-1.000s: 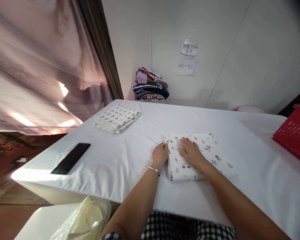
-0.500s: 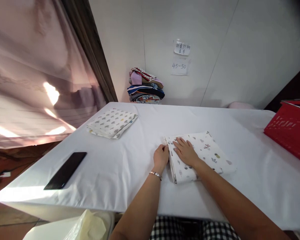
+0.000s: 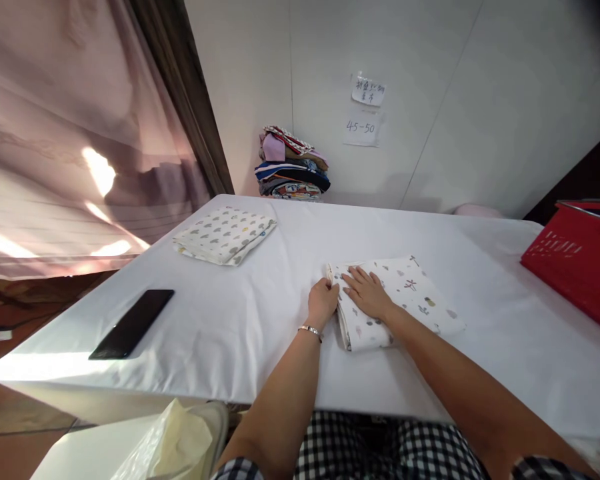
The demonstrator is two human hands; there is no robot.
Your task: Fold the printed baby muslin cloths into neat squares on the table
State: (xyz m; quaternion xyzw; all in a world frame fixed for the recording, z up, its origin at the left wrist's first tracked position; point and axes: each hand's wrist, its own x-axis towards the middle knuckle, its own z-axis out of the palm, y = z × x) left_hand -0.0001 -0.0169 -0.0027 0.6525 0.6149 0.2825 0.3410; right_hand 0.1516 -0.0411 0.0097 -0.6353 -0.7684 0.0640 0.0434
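Head view only. Folded printed cloth (image 3: pixel 410 293) is the landmark: white, small tree and plant prints, lying flat on the white-covered surface (image 3: pixel 260 313), near its front edge and a bit right of centre.

Right hand (image 3: pixel 367 293): flat, palm down, fingers spread wide, resting on the cloth's left half. It holds nothing, just presses.

Left hand (image 3: pixel 323 301): curled, knuckles up, touching the cloth's left edge. Fingertips are tucked at the fold; cannot tell whether they pinch it or only rest against it. Thin bracelet (image 3: pixel 310 329) on that wrist.

Left of the cloth and further back: second folded cloth (image 3: pixel 225 233), white with grey and yellow prints, well apart. Far left of the cloth, nearer the front edge: black phone (image 3: pixel 132 323), flat, screen dark.

Behind the cloth, against the wall: stack of folded clothes (image 3: pixel 293 170), mixed colours. Behind and above the cloth, on the wall: upper paper note (image 3: pixel 368 91), handwritten characters, too small to read; lower paper note (image 3: pixel 361 127) just below it reads "45-50".

Right of the cloth, well apart: red slotted basket (image 3: pixel 575 260), partly cut off by the frame.

Far left of the cloth, beyond the surface: pinkish curtain (image 3: pixel 55 133). In front of the cloth, below the surface edge: yellowish plastic bag (image 3: pixel 170 447) and black-and-white checked fabric (image 3: pixel 380 447) on the person's lap.
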